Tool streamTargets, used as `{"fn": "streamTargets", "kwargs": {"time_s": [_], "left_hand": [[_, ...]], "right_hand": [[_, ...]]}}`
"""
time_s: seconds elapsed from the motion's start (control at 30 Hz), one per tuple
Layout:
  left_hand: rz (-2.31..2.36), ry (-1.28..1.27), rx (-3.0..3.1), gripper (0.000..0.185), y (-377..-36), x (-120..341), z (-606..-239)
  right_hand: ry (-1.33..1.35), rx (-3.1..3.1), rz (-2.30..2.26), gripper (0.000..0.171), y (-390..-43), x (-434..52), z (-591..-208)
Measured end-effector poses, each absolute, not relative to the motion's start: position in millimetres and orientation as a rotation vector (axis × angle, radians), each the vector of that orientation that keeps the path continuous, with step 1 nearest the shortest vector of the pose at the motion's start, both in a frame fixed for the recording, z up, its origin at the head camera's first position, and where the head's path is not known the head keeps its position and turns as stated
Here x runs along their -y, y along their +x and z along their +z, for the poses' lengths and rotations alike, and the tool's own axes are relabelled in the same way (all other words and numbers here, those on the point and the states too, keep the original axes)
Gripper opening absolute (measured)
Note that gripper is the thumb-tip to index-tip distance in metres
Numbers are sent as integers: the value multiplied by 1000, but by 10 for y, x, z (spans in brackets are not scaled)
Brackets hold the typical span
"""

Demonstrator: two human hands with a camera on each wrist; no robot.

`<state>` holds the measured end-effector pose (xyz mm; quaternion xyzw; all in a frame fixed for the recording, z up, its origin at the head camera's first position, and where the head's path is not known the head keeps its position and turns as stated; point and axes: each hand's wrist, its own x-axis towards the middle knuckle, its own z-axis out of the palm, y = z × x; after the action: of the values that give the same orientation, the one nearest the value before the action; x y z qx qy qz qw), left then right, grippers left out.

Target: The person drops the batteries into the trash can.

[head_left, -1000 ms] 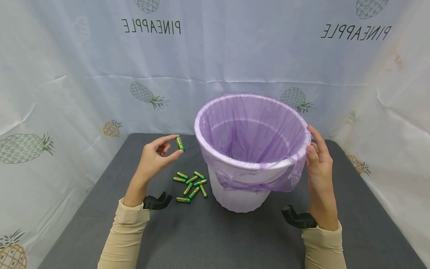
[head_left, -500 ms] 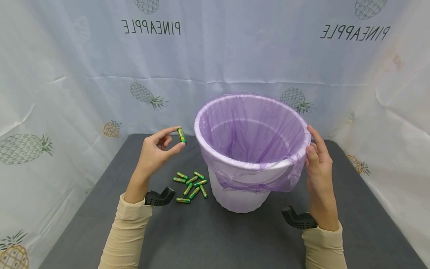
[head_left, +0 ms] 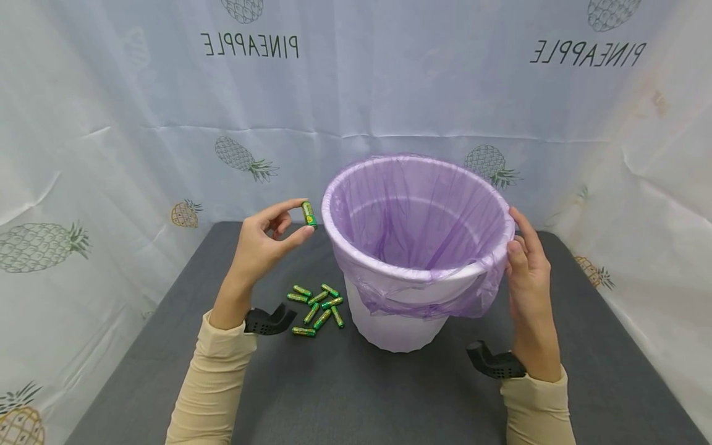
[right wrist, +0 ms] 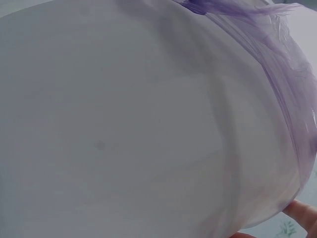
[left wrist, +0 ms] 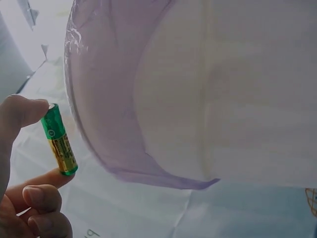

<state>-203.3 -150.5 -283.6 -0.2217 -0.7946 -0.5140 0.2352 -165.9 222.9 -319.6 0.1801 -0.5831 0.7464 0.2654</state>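
While pinched, cylindrical battery [head_left: 308, 214] nears crinkly-lined bin [head_left: 400, 327]

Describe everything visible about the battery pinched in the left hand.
The battery is a small cylinder, green with a yellow band of print, glossy. The left hand pinches it end to end between thumb and forefinger, nearly upright, in the air just outside the bin rim. It touches nothing else.

Your room

You see a gray table [head_left: 389, 395] and a white curtain [head_left: 389, 93] with little pineapples all around it.
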Motion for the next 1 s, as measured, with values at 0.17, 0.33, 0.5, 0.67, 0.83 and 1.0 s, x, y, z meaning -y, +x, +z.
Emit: {"fn": "streamTargets", "kwargs": {"time_s": [0.17,0.33,0.5,0.67,0.83,1.0], "left_hand": [[-1412,-630,2175,40,-2043,1460,-2812],[-1424,-658,2162,40,-2047,1411,-2787],[-1442,-692,2142,39,-2047,1363,-2767],[-1457,-715,2141,39,-2047,1310,-2750],[-1475,-725,2142,38,-2044,1263,-2736],[-1482,-757,2136,38,-2051,1230,-2729]], "right_hand": [[416,1579,2023,48,-1662,-2226,-3198],[376,1591,2023,50,-1670,-2228,-3204],[354,1603,2027,52,-1648,-2218,-3191],[373,1625,2031,52,-1645,-2239,-3197],[427,1631,2036,51,-1649,-2260,-3199],[405,1639,2029,52,-1633,-2251,-3180]]}}
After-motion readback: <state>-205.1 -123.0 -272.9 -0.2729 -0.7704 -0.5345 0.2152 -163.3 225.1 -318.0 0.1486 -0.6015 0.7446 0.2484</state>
